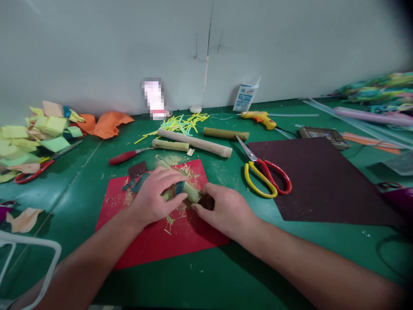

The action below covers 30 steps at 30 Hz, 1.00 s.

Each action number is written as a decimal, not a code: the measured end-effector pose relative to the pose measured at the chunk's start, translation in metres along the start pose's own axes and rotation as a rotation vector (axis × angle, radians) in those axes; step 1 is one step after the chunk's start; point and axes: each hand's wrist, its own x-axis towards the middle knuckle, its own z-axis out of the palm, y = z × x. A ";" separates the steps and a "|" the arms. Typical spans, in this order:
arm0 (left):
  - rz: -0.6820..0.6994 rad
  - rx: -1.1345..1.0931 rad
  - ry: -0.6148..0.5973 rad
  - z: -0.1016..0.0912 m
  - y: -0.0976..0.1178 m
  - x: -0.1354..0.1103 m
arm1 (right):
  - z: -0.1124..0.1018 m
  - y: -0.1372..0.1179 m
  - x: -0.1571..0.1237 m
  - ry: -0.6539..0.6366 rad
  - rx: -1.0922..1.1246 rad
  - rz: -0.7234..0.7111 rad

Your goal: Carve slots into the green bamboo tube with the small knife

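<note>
My left hand (156, 196) is closed over a short pale green stalk piece (191, 192) that lies on a red sheet (161, 237). My right hand (222, 209) pinches a small dark brown piece (206, 201) against the stalk's right end. Pale shavings lie scattered on the red sheet around both hands. A few dark and teal scraps (137, 176) sit just left of my left hand.
Yellow and red scissors (264, 174), a dark maroon sheet (319, 181), a yellow glue gun (260, 117), longer stalk pieces (196, 143), a red-handled knife (124, 157), yellow-green strips (180, 124), folded paper squares (32, 133), orange cloth (105, 122), second scissors (35, 170), all on the green table (226, 275).
</note>
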 end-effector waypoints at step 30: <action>0.069 0.379 -0.068 0.015 0.009 -0.008 | 0.001 0.000 -0.001 -0.009 -0.019 0.001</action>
